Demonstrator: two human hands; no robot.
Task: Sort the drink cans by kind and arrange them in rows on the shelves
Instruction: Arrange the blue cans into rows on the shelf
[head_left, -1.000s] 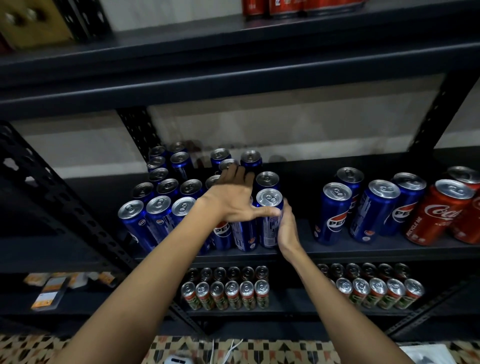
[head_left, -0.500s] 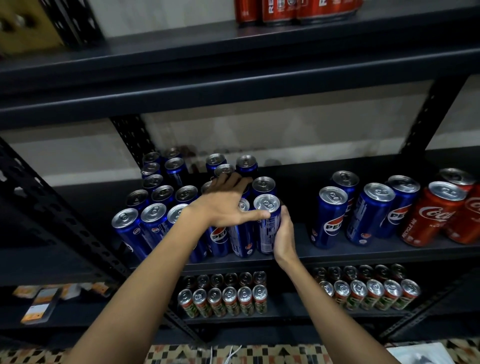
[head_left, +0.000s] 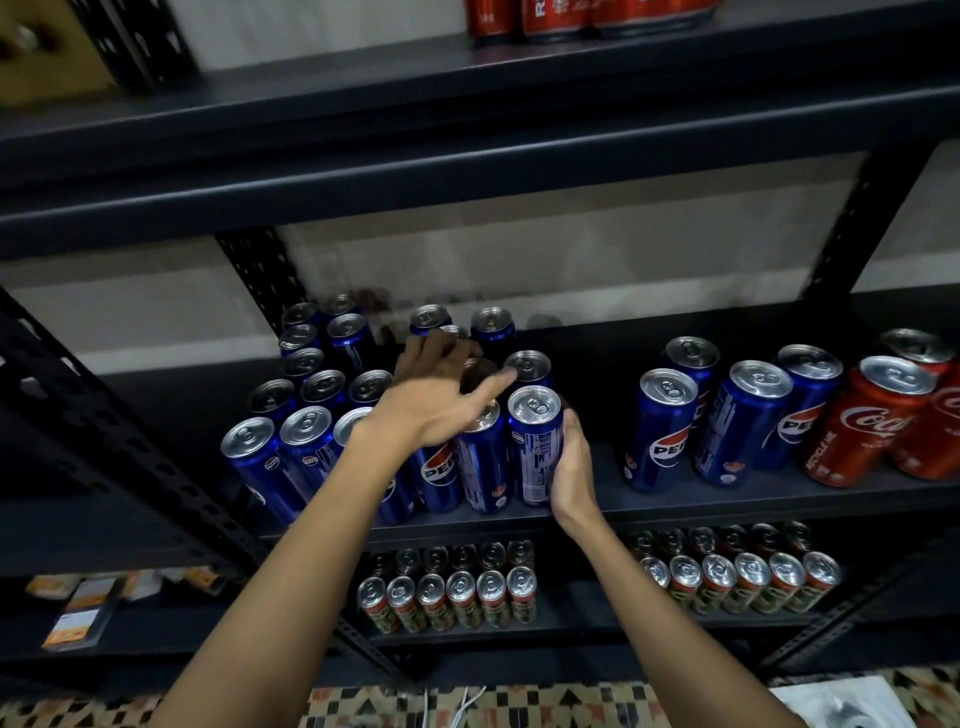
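Note:
Several blue Pepsi cans (head_left: 306, 441) stand in rows at the left of the middle shelf (head_left: 675, 512). My left hand (head_left: 436, 400) lies flat over the tops of the middle cans, fingers spread, gripping none. My right hand (head_left: 569, 467) presses its palm against the right side of the front right blue Pepsi can (head_left: 535, 447), which stands on the shelf. Three more Pepsi cans (head_left: 665, 431) stand apart further right, beside red Coca-Cola cans (head_left: 872, 421).
Rows of small green and red cans (head_left: 452, 592) fill the lower shelf, with a second group (head_left: 748, 577) to the right. Red cans (head_left: 582, 15) sit on the top shelf. Perforated black uprights (head_left: 130, 447) frame the bay. Small packets (head_left: 78, 618) lie at lower left.
My left hand has slid a little back over the can tops, its thumb off the front right can. My right hand stays against that can. The view shifted slightly.

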